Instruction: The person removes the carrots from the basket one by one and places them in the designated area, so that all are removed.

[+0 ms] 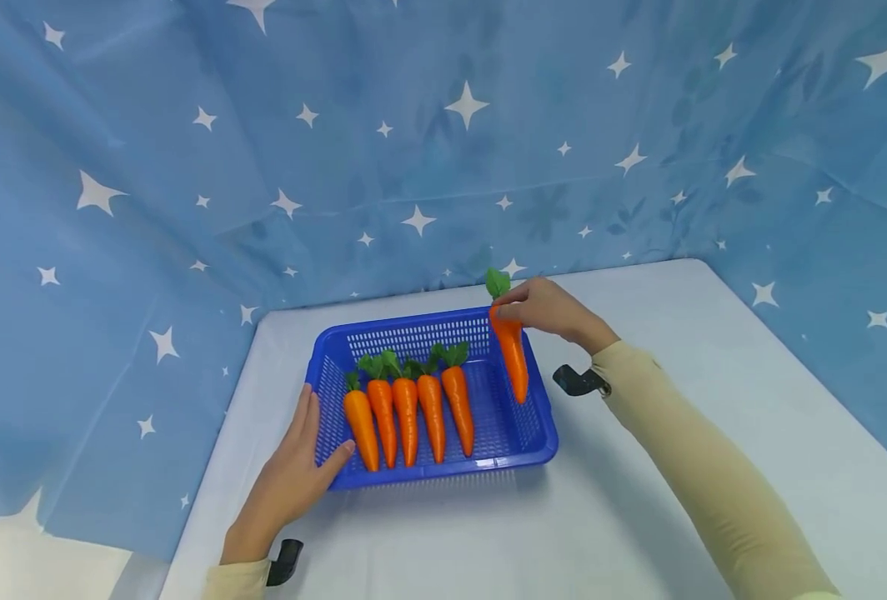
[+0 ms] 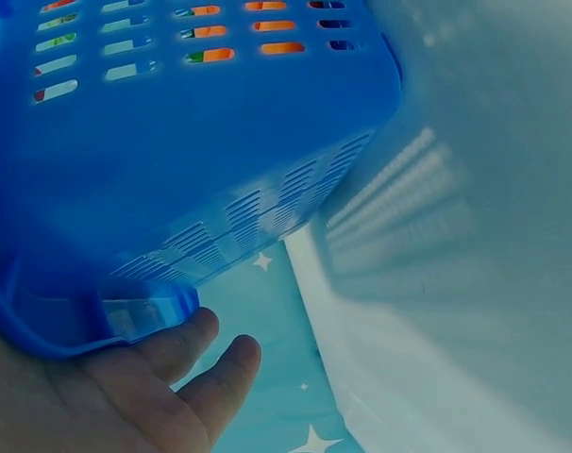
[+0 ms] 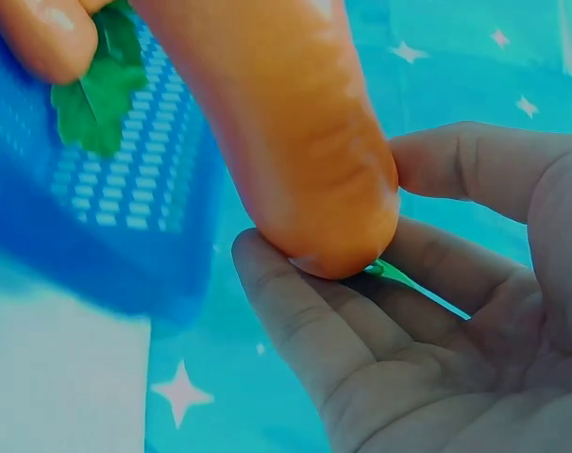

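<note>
My right hand (image 1: 544, 312) pinches an orange carrot (image 1: 513, 358) near its leafy top, between thumb and fingers. That carrot hangs tip down over the right end of a blue plastic basket (image 1: 443, 471). In the right wrist view its thick end (image 3: 305, 189) sits between the thumb and fingertips. Inside the basket, several carrots (image 1: 408, 417) lie side by side toward the left, leaves to the back. At the basket's front left corner my left hand (image 1: 293, 475) holds the rim, thumb over it and fingers along the outer side. The left wrist view hides that thumb.
The basket stands on a white-covered table (image 1: 443, 542). Behind and at both sides hangs a blue cloth (image 1: 413, 167) with white stars. Dark wrist-worn pieces (image 1: 578, 381) stick out beside both sleeves.
</note>
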A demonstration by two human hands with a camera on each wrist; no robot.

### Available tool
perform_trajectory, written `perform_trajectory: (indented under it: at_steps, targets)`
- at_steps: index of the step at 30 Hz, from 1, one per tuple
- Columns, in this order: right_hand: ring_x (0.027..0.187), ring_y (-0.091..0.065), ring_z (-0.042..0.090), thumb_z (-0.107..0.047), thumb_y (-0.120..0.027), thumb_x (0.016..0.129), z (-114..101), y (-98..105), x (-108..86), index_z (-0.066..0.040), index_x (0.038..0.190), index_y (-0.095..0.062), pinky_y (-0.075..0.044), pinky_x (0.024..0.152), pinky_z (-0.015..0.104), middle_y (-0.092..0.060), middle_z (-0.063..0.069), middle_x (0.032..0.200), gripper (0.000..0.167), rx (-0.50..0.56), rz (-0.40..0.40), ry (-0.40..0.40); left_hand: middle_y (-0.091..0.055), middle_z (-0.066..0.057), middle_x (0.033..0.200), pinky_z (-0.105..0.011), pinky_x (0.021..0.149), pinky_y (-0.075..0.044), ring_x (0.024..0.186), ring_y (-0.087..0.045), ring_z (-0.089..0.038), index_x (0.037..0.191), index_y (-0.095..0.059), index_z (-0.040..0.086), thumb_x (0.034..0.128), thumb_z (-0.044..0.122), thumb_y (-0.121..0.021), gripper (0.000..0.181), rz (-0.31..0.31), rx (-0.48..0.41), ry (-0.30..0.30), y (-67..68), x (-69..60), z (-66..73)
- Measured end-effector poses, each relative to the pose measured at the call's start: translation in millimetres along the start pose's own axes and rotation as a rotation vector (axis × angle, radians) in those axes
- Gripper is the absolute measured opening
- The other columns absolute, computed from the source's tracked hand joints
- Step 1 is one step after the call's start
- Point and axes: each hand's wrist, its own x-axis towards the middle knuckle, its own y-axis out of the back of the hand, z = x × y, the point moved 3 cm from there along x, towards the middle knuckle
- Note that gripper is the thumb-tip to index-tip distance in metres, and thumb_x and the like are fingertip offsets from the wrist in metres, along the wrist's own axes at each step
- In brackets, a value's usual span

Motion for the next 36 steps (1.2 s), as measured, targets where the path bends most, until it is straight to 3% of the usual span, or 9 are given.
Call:
perform_trajectory:
  at_steps: [6, 16, 24, 36]
  targets:
    - [0.124, -0.064, 0.042, -0.026, -0.063, 0.106, 14.8, 26.3, -15.5, 0.003, 0.140, -0.069, -0.048, 0.109, 0.065, -0.073, 0.021, 0.128, 0.045, -0.009, 0.051, -0.071, 0.008, -0.021, 0.178, -0.067, 0.119, -0.025, 0.158, -0.016, -0.052, 0.169, 0.000, -0.004, 0.1075, 0.048, -0.060, 0.101, 0.007, -0.002, -0.014, -0.3, 0.6, 0.3]
    - [0.116, -0.067, 0.041, -0.024, -0.062, 0.108, 51.6, 51.7, -34.6, 0.009, 0.138, -0.068, -0.051, 0.108, 0.060, -0.073, 0.023, 0.122, 0.044, 0.032, 0.078, -0.104, 0.009, -0.018, 0.178, -0.068, 0.119, -0.027, 0.158, -0.017, -0.052, 0.170, 0.000, -0.003, 0.1077, 0.050, -0.059, 0.100, 0.013, 0.002, -0.018, 1.3, 4.2, -1.2]
    - [0.118, -0.066, 0.042, -0.022, -0.063, 0.107, 87.5, 32.3, -33.4, 0.010, 0.138, -0.067, -0.051, 0.108, 0.059, -0.073, 0.024, 0.125, 0.044, 0.038, 0.044, -0.161, 0.008, -0.019, 0.178, -0.068, 0.119, -0.026, 0.158, -0.016, -0.052, 0.170, 0.000, -0.002, 0.1075, 0.050, -0.059, 0.100, 0.000, -0.019, -0.001, -2.2, 1.4, -3.3]
    - [0.126, -0.062, 0.045, -0.024, -0.065, 0.106, 109.5, 0.8, -14.8, 0.007, 0.139, -0.067, -0.046, 0.111, 0.065, -0.071, 0.024, 0.130, 0.045, -0.016, 0.009, -0.150, 0.009, -0.018, 0.178, -0.067, 0.120, -0.025, 0.158, -0.015, -0.052, 0.170, 0.000, -0.002, 0.1077, 0.049, -0.059, 0.100, 0.007, -0.008, -0.010, -0.7, 2.6, -2.8]
